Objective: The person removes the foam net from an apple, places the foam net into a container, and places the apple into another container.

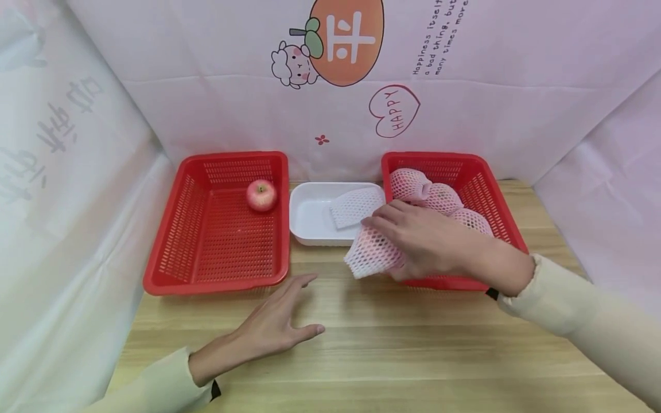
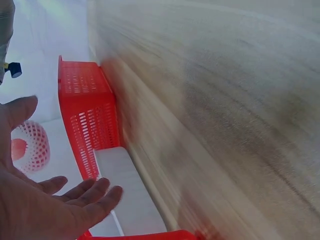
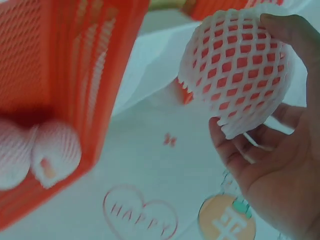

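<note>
My right hand (image 1: 431, 238) grips an apple in a white foam net sleeve (image 1: 374, 252), above the near left corner of the right red basket (image 1: 498, 212). In the right wrist view, thumb and fingers wrap the netted apple (image 3: 237, 65), and red skin shows through the mesh. My left hand (image 1: 265, 321) hovers over the table, fingers spread and holding nothing, to the left of that apple. Several apples in foam nets (image 1: 441, 198) lie in the right basket, partly hidden by my right arm. A bare apple (image 1: 261, 195) sits in the left red basket (image 1: 178, 281).
Between the baskets stands a white plastic tray (image 1: 311, 212) with an empty foam net (image 1: 356, 207) in it. The wooden table (image 1: 361, 355) reaches toward me. A printed white cloth (image 1: 217, 115) hangs behind the baskets and along both sides.
</note>
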Available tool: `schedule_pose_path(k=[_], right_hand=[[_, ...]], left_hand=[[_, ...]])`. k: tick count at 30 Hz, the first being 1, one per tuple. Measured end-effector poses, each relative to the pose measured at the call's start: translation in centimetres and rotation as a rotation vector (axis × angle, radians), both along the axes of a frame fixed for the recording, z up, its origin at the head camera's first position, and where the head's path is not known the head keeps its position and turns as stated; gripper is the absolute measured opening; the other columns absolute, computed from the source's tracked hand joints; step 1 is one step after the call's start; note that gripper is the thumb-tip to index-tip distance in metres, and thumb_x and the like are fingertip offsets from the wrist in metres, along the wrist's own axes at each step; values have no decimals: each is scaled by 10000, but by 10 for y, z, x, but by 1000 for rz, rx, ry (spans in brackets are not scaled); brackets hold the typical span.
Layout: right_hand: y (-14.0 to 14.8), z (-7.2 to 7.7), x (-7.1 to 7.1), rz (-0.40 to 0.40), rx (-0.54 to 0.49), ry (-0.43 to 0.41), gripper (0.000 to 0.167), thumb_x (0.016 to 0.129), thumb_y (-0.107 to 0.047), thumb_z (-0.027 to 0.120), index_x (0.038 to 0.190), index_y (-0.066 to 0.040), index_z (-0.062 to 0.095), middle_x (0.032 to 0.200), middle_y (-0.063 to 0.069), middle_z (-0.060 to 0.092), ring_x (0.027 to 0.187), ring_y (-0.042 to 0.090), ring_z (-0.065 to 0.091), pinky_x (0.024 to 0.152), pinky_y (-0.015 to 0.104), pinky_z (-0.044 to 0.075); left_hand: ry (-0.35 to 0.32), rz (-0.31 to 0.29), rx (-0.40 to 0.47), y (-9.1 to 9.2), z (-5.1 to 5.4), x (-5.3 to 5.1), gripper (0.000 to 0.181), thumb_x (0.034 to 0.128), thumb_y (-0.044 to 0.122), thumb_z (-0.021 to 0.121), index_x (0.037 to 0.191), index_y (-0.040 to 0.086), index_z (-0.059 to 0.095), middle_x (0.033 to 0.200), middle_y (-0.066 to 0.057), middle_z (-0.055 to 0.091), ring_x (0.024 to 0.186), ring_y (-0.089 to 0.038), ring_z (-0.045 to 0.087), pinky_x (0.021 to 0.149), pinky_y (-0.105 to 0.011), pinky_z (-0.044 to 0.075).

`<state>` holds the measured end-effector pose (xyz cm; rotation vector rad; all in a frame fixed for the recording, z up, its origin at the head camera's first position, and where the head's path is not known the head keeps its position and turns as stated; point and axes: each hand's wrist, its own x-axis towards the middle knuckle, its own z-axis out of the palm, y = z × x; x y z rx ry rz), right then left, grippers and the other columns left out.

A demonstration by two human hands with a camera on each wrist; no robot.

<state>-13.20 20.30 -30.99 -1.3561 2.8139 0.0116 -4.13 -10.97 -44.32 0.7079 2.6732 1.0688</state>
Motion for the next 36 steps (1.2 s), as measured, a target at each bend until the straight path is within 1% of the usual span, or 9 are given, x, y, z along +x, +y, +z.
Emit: schedule_pose_path(k=[2,6,10,12,17,21,25,30,36], right_hand=[[-7,-7,7,20,-28,4,906,694,-443,958,1432,-60,597,1319,102,646,1221,295,603,1002,482,583],[-20,-25,22,30,-57,-5,874,729,-440,926,1430,-40,589,1293,111,639,1172,291,614,881,443,627],[-32,-46,37,-3,-72,-34,860,741,-447,915,1422,-36,589,1270,116,649,1158,290,629,840,435,637],[-38,-58,43,-17,-83,-32,861,739,-471,913,1411,-36,594,1260,118,652,1164,295,628,825,432,641],[-48,-90,57,-49,-122,27,860,721,-520,908,1369,-44,604,1185,106,659,1096,297,638,757,416,639],[-54,-110,64,-109,-161,50,846,707,-490,912,1356,-41,605,1175,109,649,1083,301,624,723,406,633],[-58,-123,69,-171,-174,40,854,724,-493,901,1374,-31,595,1199,125,637,1099,307,623,712,403,635],[-59,-135,72,-226,-143,12,860,768,-519,886,1398,-31,562,1207,147,630,1089,317,637,715,407,639],[-57,-144,73,-261,-154,-29,903,790,-555,874,1444,-31,540,1259,159,629,1155,330,632,826,447,638]], left_hand=[[1,12,22,-1,-1,2,883,889,444,842,1603,166,403,1539,-76,549,1379,-279,572,1077,-548,525],[5,29,49,-3,-3,5,853,889,407,851,1589,171,424,1516,-61,569,1361,-263,587,1070,-534,532],[9,33,51,-4,-6,7,830,886,378,859,1564,135,447,1482,-70,585,1319,-269,611,1030,-531,556],[3,37,51,-5,-8,8,830,882,362,862,1560,123,447,1469,-90,591,1310,-278,616,1021,-537,558],[-38,53,73,-6,-14,11,831,882,333,859,1566,118,438,1449,-146,603,1320,-317,606,1044,-591,525],[-65,62,90,-7,-20,15,827,896,321,844,1574,97,427,1451,-161,602,1337,-351,591,1077,-626,488],[-80,79,99,-6,-25,18,807,902,285,840,1566,85,428,1456,-160,594,1339,-359,588,1072,-615,498],[-95,107,109,-5,-29,18,779,900,226,845,1549,73,443,1452,-158,594,1343,-342,587,1080,-597,501],[-114,132,118,-5,-31,16,723,910,188,834,1522,58,472,1458,-146,595,1329,-305,596,1087,-560,504]])
